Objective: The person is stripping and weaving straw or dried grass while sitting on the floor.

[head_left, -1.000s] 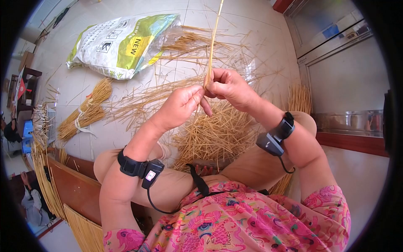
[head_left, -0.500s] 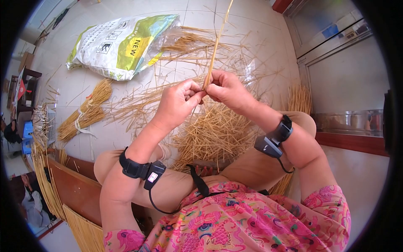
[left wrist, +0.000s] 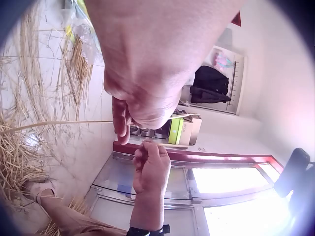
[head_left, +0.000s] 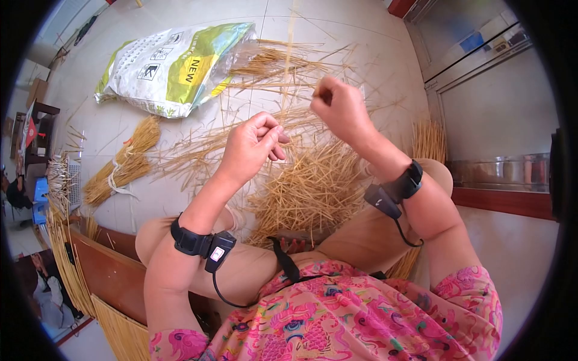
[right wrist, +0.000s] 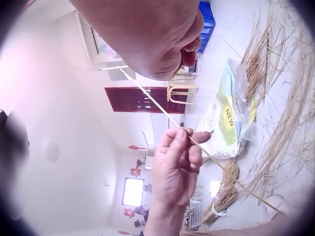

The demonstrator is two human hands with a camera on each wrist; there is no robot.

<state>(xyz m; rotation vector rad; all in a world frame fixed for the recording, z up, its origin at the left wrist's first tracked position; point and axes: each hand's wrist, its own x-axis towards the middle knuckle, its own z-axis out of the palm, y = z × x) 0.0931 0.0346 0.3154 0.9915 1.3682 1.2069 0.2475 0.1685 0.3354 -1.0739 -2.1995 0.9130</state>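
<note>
Holding one thin straw stalk between both hands. Pinched at one end in the curled fingers of the right hand, raised toward the far side of the scene. Pinched farther along between thumb and fingertips of the left hand, lower and to the left, with the remaining fingers loosely bent. Strung taut and slanted from one pinch to the other in the right wrist view, then running on past the left hand and down toward the floor. Only a pale blur in the head view, so hard to trace there.

Below the hands and nearer, in front of the knees: a heap of short cut straw. Farther off on the tiled floor, long loose stalks lying scattered. At far left, a white and green sack on its side with straw at its mouth. To the left, a tied bundle of straw.

Half a second ago: hands touching, knuckle to knuckle, both gripping the stalk at almost one spot, its long end standing up toward the far side. Now parted — right hand drawn away to the far right, left hand kept about where it was, stalk stretched across the gap between them.
</note>
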